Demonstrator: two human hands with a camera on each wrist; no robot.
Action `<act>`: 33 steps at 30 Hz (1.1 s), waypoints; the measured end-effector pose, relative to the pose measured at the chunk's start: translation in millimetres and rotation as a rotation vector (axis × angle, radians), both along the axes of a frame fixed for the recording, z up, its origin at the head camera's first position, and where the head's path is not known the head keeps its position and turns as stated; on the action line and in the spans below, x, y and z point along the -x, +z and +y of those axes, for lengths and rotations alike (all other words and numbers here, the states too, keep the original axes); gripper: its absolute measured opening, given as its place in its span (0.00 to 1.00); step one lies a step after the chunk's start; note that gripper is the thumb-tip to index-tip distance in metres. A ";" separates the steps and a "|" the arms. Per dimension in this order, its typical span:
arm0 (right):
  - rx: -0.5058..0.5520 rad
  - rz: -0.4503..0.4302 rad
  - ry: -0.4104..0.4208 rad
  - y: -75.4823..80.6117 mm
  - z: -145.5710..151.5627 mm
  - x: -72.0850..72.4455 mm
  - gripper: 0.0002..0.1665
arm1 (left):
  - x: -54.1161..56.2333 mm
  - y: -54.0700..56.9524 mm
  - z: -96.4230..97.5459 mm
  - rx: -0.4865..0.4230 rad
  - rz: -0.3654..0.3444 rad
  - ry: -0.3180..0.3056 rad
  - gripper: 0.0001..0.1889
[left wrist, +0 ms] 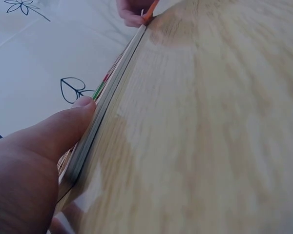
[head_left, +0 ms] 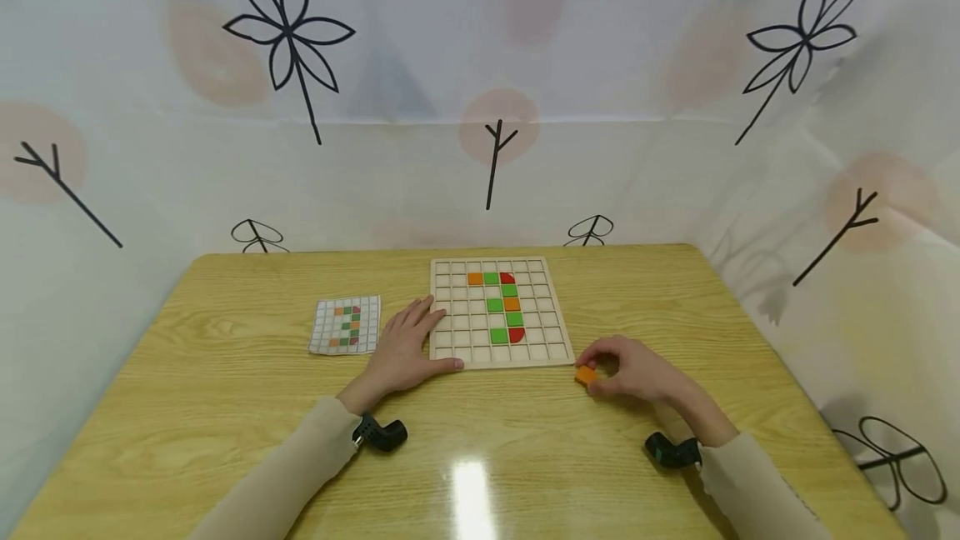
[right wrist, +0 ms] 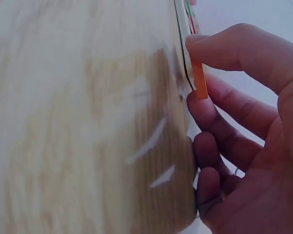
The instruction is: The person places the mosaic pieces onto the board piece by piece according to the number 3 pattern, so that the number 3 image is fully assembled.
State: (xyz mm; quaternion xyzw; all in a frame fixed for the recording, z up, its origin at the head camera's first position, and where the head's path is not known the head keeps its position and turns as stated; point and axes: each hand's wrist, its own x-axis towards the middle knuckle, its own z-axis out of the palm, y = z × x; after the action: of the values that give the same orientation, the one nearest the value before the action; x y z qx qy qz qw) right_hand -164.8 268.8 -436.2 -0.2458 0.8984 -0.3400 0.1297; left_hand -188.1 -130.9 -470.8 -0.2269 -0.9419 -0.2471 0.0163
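An orange square tile [head_left: 586, 375] is pinched between the thumb and fingers of my right hand [head_left: 633, 369], beside the front right corner of a wooden grid board [head_left: 551, 351]. The same orange tile [right wrist: 199, 80] shows edge-on in the right wrist view. My left hand [head_left: 405, 352] rests at the board's left side, fingers spread, its thumb [left wrist: 73, 122] along the front edge. On the board, green, orange and red tiles form a pattern; an orange tile [head_left: 476, 279] sits at its upper left, and a rounded red tile [head_left: 517, 335] at its lower right.
To the left of the board lies a small paper card [head_left: 322, 327] printed with a grid and coloured pattern. The wooden table [head_left: 225, 407] meets a patterned cloth backdrop [head_left: 405, 182] at the back and on both sides. Each wrist carries a black camera.
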 end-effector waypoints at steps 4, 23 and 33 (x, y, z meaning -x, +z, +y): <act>0.035 -0.018 -0.027 -0.4 1.7 1.1 0.19 | 0.2 -0.5 0.0 0.009 -0.008 0.001 0.50; 0.106 0.083 -0.094 3.1 -14.8 14.2 0.17 | 1.6 -2.9 -0.4 0.003 -0.005 0.000 0.50; 0.114 0.155 -0.077 2.0 -35.9 23.8 0.18 | 1.4 -2.9 -1.1 0.007 -0.005 0.004 0.50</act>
State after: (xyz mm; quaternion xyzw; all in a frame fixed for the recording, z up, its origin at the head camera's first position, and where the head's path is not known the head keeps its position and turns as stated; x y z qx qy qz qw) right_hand -188.5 232.9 -434.1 -0.2439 0.8936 -0.3754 0.0323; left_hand -189.5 -132.0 -473.7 -0.2243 -0.9433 -0.2443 0.0135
